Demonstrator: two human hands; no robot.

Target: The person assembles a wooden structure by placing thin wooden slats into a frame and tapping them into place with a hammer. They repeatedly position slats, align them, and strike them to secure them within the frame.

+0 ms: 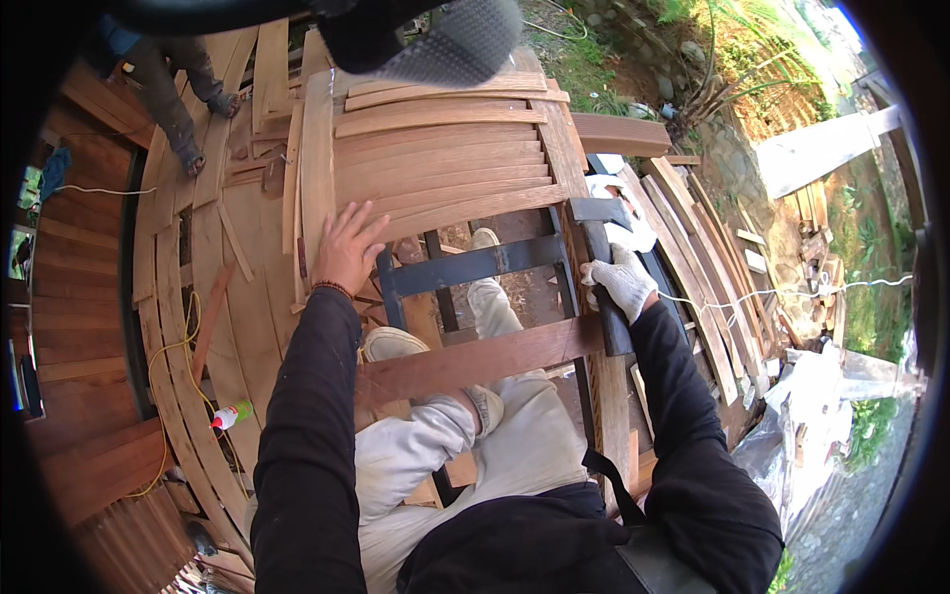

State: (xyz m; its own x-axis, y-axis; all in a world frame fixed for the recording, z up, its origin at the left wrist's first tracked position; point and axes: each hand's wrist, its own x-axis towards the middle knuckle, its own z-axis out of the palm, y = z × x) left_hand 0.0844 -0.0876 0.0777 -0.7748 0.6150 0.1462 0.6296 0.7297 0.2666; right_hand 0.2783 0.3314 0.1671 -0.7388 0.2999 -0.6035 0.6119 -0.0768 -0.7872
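Note:
My left hand (346, 241) is bare, with a dark bracelet at the wrist. It lies with fingers stretched over the near left corner of a slatted wooden panel (445, 158). The panel's slats run crosswise between two side boards. In my right hand (623, 281), which wears a white knitted glove, is a hammer (616, 327) with a thick dark handle. The hammer's dark head (602, 210) is near the panel's right front corner. Below the panel, a black metal frame (475, 267) shows between my legs. A reddish-brown board (480, 358) crosses above my legs.
Wooden planks (233, 297) form the walkway at left, where a bottle with a red cap (231, 415) and a yellow cord (188, 342) lie. Another person's legs (178, 94) stand at the far left. Stacked boards (693, 267) and a white cable (782, 292) are at right.

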